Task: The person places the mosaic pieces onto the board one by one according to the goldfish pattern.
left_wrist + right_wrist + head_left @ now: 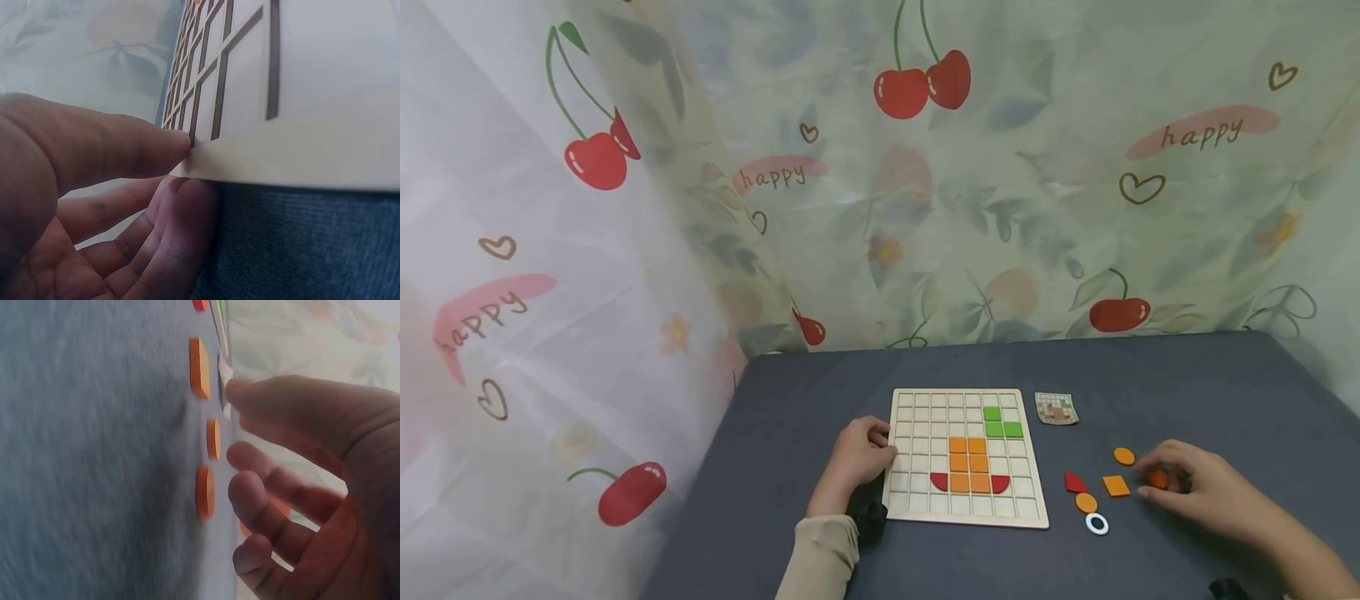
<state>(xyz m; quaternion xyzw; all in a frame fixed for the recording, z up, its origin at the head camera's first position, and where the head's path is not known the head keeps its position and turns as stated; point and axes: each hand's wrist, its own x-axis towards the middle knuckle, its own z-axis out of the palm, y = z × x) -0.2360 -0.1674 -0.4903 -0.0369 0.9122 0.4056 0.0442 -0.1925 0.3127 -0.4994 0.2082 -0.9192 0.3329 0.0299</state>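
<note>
A wooden grid board (966, 522) lies on the table, with orange squares (959, 462), two red curved pieces (939, 481) and green squares (994, 429) in its cells. At its left edge my left hand (853, 454) pinches the rim, thumb (144, 147) on top and fingertips against the side. My right hand (1198, 483) hovers with loosely bent, parted fingers over an orange disc (1157, 478), partly hidden in the head view. In the right wrist view nothing is between its fingers, and the disc (205, 492) lies flat on the table beside them.
Between the board and my right hand lie an orange square (1116, 486), two more orange discs (1123, 456), a red piece (1074, 482) and a white ring with a dark centre (1097, 523). A small picture card (1056, 408) sits right of the board. A printed curtain (962, 208) hangs behind the table.
</note>
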